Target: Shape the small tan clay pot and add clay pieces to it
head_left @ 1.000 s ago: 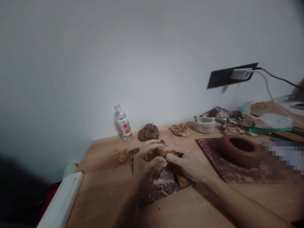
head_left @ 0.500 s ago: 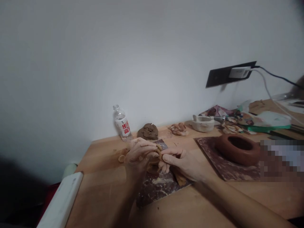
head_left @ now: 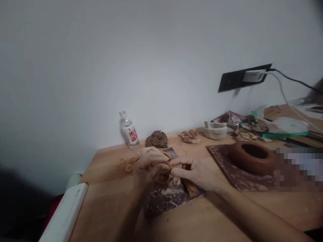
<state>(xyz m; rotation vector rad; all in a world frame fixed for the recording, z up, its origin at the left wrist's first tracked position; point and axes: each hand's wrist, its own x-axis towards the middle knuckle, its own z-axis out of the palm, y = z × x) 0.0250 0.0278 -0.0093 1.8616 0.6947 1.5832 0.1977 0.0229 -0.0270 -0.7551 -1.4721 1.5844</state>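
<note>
A small tan clay vessel (head_left: 163,179), mostly covered by my fingers, sits on a dark marbled board (head_left: 174,198). My left hand (head_left: 148,164) curves round its left side, fingers over the far rim and thumb on the near side. From the right, my right hand (head_left: 189,170) pinches the wall between thumb and fingers. The inside of the vessel cannot be made out. A flat tan clay strip (head_left: 191,189) lies on the board below my right hand. Just left of my left hand is a small round clay bit (head_left: 129,168).
At the back stand a plastic bottle (head_left: 130,132), a brown clay lump (head_left: 156,139), clay scraps (head_left: 189,136) and a pale clay bowl (head_left: 215,131). To the right, a reddish-brown hollow clay form (head_left: 242,163) rests on another board (head_left: 227,168). A white panel (head_left: 65,211) borders the table's left edge.
Both hands stay at the clay vessel with only slight finger shifts. The right thumb and fingers have moved a little along the rim.
</note>
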